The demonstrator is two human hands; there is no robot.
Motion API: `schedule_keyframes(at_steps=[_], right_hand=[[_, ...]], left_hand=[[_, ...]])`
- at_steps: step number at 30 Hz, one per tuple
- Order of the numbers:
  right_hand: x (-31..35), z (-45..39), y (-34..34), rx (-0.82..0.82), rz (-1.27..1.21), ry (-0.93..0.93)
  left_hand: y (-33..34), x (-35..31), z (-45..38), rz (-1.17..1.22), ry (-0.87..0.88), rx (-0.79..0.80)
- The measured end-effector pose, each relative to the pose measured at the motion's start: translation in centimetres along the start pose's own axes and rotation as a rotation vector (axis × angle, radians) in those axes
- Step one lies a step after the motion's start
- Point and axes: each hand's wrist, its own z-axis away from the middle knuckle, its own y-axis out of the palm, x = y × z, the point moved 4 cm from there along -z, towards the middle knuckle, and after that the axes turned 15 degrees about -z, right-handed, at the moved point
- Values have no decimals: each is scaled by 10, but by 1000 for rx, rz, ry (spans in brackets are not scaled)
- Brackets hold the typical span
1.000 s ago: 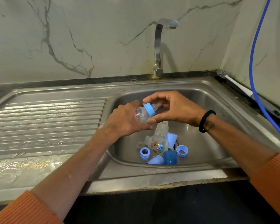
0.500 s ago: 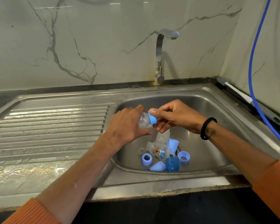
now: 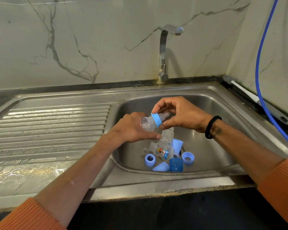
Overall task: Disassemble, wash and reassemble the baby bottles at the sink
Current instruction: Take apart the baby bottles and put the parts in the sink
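Clear baby bottle (image 3: 148,124) in left hand (image 3: 133,130), right hand (image 3: 181,116) pinching its collar (image 3: 157,119)

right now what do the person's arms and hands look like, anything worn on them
Both forearms are bare, with ribbed orange sleeves pushed up toward the elbows: the left sleeve and the right sleeve. A black band circles the right wrist, and a small dark mark sits on the forearm just beside it. The left hand and right hand wear no gloves, and no rings show.

Both forearms extend forward, orange sleeves pushed back. The left hand (image 3: 133,128) curls in a grip, knuckles up; the right hand (image 3: 181,113) pinches with thumb and fingers, wrist banded black.
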Motion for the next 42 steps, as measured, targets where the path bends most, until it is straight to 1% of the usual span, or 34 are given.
schedule_keyframes(at_steps=[3,4,5,6,8,10,13,17,19,20,22,24,26,29,31,32,34,36,39,42], right_hand=[[2,-1,-10,-74,68,-35],[2,-1,-13,-103,63,-38],[0,-1,-17,-125,49,-34],[-2,-1,-19,-142,38,-22],[-8,0,-19,-160,50,23],[-14,-1,-16,-144,113,62],[-21,-1,-11,-85,187,119],[-27,1,-6,-9,173,221],[-29,1,-4,5,137,256],[-30,1,-4,-4,110,262],[-29,0,-5,-40,35,258],[-27,0,-6,-87,-33,231],[-25,0,-6,-132,-99,204],[-22,0,-6,-134,-250,200],[-20,1,-6,-116,-305,194],[-20,2,-7,-114,-293,185],[-18,2,-7,-122,-241,160],[-18,2,-6,-137,-259,154],[-16,2,-3,-101,-296,160],[-12,1,1,-98,-222,125]], left_hand=[[7,5,-1,231,-23,143],[9,6,-1,279,-40,165],[10,8,-1,277,-57,169],[10,9,-1,211,-65,163],[13,10,-1,-23,-48,160],[21,10,1,-153,-3,217],[30,11,3,-232,51,337],[32,11,1,-232,78,350],[30,10,0,-207,85,312],[27,9,0,-173,83,261],[18,6,-2,-32,79,125],[10,2,-4,168,84,26],[5,-3,-4,339,108,-28],[3,-5,-6,478,123,-98],[2,-3,-7,576,113,-99],[3,-2,-7,616,112,-89],[5,-2,-8,656,112,-69],[7,-3,-8,643,111,-68],[6,-4,-8,614,130,-110],[3,-5,-6,551,155,-152]])
